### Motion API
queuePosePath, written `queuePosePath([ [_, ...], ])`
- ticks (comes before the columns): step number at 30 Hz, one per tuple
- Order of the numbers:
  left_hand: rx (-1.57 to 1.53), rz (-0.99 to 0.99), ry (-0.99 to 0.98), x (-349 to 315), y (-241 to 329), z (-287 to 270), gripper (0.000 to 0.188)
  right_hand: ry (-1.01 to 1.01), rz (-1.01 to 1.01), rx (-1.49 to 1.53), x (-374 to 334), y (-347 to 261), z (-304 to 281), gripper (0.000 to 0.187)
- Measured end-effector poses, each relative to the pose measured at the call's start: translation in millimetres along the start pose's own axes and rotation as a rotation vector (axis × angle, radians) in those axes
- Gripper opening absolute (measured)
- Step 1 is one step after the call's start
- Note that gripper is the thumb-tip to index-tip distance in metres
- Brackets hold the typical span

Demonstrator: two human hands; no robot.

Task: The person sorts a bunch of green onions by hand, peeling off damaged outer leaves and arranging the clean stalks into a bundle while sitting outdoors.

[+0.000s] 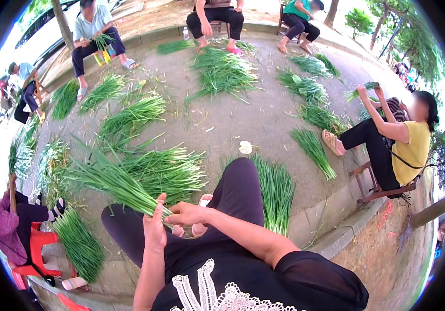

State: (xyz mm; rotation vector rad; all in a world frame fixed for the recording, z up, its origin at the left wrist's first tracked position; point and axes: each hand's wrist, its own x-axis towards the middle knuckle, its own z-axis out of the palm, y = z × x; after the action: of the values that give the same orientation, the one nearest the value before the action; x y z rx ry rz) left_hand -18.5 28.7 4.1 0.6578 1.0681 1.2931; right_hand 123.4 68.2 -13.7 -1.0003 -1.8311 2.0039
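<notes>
Our fingers on the left hand are wrapping tight around the pale stem end of a bunch of green chives, and the right hand is pinching the same stems from the other side, its fingertips closing on them just beside the left thumb. We are holding the bunch above our lap, its leaves fanning up and to the left over our black trousers.

Just past our right knee a flat heap of chives is lying on the pavement, and a fuller heap is spreading out right behind the bunch we are gripping, so the two are overlapping in view. A small white scrap is sitting on the ground beyond the knee. More piles are lying across the paving farther out.

Other people are sitting around the edge: one in a yellow top on a low stool at the right, lifting a bunch; one in a grey shirt at the far left; one on a red chair close on our left.
</notes>
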Motion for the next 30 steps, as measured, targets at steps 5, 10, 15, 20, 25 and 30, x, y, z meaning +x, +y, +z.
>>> queuePosePath([
  [5,-0.037,-0.098,-0.141,-6,6,9,0.013,-0.121,0.002,0.112,-7,-6,-6,0.033],
  [10,0.063,-0.206,-0.258,-7,1,10,0.033,-0.163,-0.107,0.522,-10,10,-1,0.041],
  [15,0.066,-0.253,-0.392,-11,6,6,0.039,-0.07,0.1,0.464,-23,-16,4,0.061],
  [20,0.063,-0.208,-0.465,-10,1,-4,0.035,-0.154,0.093,0.486,-17,-4,5,0.039],
  [25,-0.258,-0.174,-0.424,0,11,-9,0.045,-0.303,0.154,0.741,-13,3,19,0.023],
  [30,-0.579,-0.142,-0.252,22,25,-28,0.035,-0.343,0.29,0.809,-13,-3,24,0.027],
])
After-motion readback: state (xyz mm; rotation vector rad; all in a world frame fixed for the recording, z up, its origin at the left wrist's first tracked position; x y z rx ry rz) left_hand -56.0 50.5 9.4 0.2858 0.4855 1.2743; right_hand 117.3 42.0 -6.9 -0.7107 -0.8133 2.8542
